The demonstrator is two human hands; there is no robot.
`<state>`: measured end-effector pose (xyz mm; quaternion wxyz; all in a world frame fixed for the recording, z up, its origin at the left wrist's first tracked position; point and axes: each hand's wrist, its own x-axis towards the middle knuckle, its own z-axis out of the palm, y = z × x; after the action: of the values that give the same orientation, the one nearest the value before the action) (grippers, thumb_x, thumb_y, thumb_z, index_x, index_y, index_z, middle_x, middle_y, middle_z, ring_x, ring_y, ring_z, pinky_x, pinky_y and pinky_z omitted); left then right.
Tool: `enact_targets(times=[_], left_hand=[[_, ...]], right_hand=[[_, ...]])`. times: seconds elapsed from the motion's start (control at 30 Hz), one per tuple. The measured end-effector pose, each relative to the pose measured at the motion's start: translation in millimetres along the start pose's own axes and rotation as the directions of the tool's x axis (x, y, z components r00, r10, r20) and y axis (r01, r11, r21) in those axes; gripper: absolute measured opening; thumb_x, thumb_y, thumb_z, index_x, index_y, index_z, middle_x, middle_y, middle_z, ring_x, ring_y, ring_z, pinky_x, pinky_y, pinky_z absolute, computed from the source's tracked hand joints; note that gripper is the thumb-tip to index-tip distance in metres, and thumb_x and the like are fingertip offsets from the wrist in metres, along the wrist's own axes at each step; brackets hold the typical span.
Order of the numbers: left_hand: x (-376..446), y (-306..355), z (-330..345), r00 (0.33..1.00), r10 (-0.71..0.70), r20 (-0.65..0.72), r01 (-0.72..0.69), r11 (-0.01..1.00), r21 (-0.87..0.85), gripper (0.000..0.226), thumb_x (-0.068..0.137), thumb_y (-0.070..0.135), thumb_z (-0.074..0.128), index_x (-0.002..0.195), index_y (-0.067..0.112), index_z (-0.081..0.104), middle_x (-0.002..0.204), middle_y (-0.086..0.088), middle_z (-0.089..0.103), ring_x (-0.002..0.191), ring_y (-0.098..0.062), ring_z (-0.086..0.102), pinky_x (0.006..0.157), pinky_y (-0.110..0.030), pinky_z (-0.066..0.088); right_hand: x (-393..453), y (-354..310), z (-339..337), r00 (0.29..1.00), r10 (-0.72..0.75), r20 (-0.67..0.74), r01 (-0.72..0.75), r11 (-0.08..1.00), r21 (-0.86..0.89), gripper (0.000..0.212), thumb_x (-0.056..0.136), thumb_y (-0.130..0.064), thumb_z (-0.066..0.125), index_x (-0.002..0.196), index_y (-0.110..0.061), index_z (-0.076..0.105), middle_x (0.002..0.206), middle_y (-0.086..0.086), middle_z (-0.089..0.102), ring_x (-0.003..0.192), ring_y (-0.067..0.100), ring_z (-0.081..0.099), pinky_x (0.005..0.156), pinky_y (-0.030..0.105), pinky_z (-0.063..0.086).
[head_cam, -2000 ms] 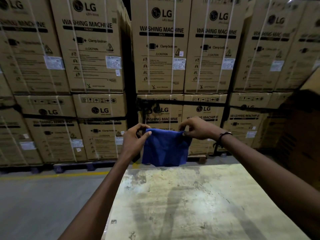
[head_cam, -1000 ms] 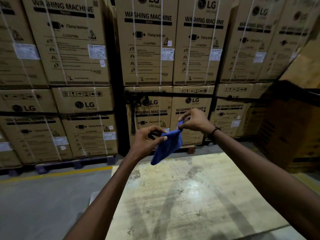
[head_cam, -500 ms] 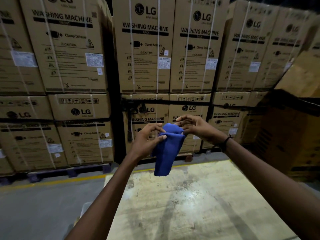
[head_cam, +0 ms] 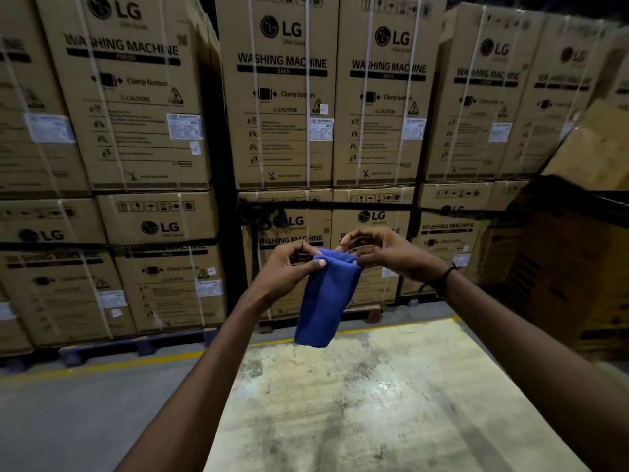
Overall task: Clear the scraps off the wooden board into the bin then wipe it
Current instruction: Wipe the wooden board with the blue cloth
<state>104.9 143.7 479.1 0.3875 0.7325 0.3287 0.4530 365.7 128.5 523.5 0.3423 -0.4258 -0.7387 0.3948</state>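
Note:
A blue cloth (head_cam: 326, 298) hangs folded lengthwise in the air above the far edge of the pale, stained wooden board (head_cam: 374, 403). My left hand (head_cam: 289, 270) pinches its top left corner between thumb and fingers. My right hand (head_cam: 384, 250) grips the top right of the fold; a dark band sits on that wrist. The cloth's lower end dangles just above the board without touching it. No scraps or bin show in this view.
Stacked cardboard washing-machine boxes (head_cam: 282, 97) on pallets wall off the far side. A grey concrete floor (head_cam: 85, 403) with a yellow line runs left of the board. A dark brown carton (head_cam: 571, 274) stands close on the right.
The cloth, spread wide between both hands two seconds ago, is now folded into a narrow hanging strip. My hands have come closer together at its top.

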Motion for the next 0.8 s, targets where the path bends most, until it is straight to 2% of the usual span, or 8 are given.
enact_targets(times=[0.13,0.27,0.37,0.47,0.57,0.67,0.73,0.8], left_hand=[[0,-1,2,0.999,-0.003,-0.046,0.001,0.999,-0.05,0.006,0.095,0.012,0.074,0.099,0.009,0.072,0.098,0.008,0.077,0.1,-0.007,0.073,0.084,-0.025,0.058],[2,-6,4,0.991,0.006,-0.131,-0.019,0.995,-0.093,0.017,0.093,0.011,0.076,0.102,-0.003,0.071,0.101,-0.007,0.077,0.099,-0.016,0.074,0.087,-0.031,0.061],[3,-9,8,0.981,0.011,-0.193,-0.031,0.994,-0.104,0.018,0.092,0.009,0.078,0.099,-0.005,0.07,0.096,-0.002,0.076,0.094,-0.011,0.073,0.083,-0.031,0.06],[5,-14,7,0.975,0.023,-0.22,-0.047,0.993,-0.104,0.011,0.093,0.011,0.078,0.097,0.006,0.069,0.096,-0.002,0.075,0.095,-0.014,0.073,0.083,-0.038,0.06],[6,-12,4,0.965,0.059,-0.257,-0.087,0.991,-0.101,0.017,0.094,0.016,0.078,0.104,0.014,0.064,0.104,-0.006,0.072,0.101,-0.02,0.072,0.083,-0.038,0.061],[5,-7,3,0.954,0.078,-0.289,-0.117,0.986,-0.122,0.025,0.094,0.018,0.078,0.11,0.021,0.059,0.112,-0.01,0.07,0.106,-0.026,0.073,0.078,-0.034,0.062],[7,-5,4,0.94,0.093,-0.328,-0.141,0.982,-0.126,0.025,0.094,0.017,0.077,0.108,0.022,0.057,0.111,-0.012,0.07,0.104,-0.024,0.073,0.07,-0.027,0.06],[9,-3,3,0.915,0.107,-0.388,-0.165,0.979,-0.12,0.023,0.094,0.015,0.078,0.103,0.02,0.057,0.102,-0.007,0.07,0.098,-0.018,0.072,0.07,-0.023,0.056]], right_hand=[[0,2,-2,0.999,0.005,0.034,-0.005,1.0,-0.018,0.033,0.099,-0.005,0.064,0.131,-0.012,0.062,0.131,0.005,0.068,0.122,0.022,0.066,0.097,0.037,0.059],[-3,2,5,0.998,0.054,0.02,-0.056,0.985,0.161,0.037,0.098,-0.024,0.064,0.133,-0.014,0.06,0.131,0.004,0.067,0.122,0.017,0.067,0.094,0.032,0.058],[-2,8,10,0.999,0.031,-0.033,-0.03,0.999,0.034,0.047,0.09,-0.02,0.078,0.133,-0.019,0.06,0.127,0.002,0.07,0.118,0.015,0.069,0.097,0.032,0.059],[4,16,18,0.99,-0.044,-0.136,0.035,0.997,-0.066,0.048,0.084,-0.016,0.086,0.127,-0.019,0.062,0.12,0.004,0.072,0.111,0.016,0.072,0.094,0.035,0.061],[9,14,21,0.971,-0.094,-0.218,0.089,0.996,-0.03,0.041,0.088,-0.014,0.082,0.122,-0.017,0.06,0.115,0.006,0.072,0.106,0.017,0.073,0.084,0.029,0.062],[14,16,27,0.932,-0.131,-0.337,0.158,0.986,0.054,0.036,0.087,-0.012,0.083,0.111,-0.016,0.056,0.11,0.012,0.071,0.103,0.023,0.075,0.081,0.037,0.065],[16,17,34,0.9,-0.15,-0.409,0.202,0.975,0.087,0.034,0.086,-0.013,0.084,0.103,-0.013,0.055,0.108,0.016,0.071,0.102,0.024,0.075,0.081,0.042,0.065],[17,18,41,0.894,-0.157,-0.421,0.238,0.96,0.148,0.032,0.085,-0.007,0.084,0.099,-0.008,0.055,0.108,0.019,0.071,0.101,0.022,0.073,0.083,0.041,0.065]])
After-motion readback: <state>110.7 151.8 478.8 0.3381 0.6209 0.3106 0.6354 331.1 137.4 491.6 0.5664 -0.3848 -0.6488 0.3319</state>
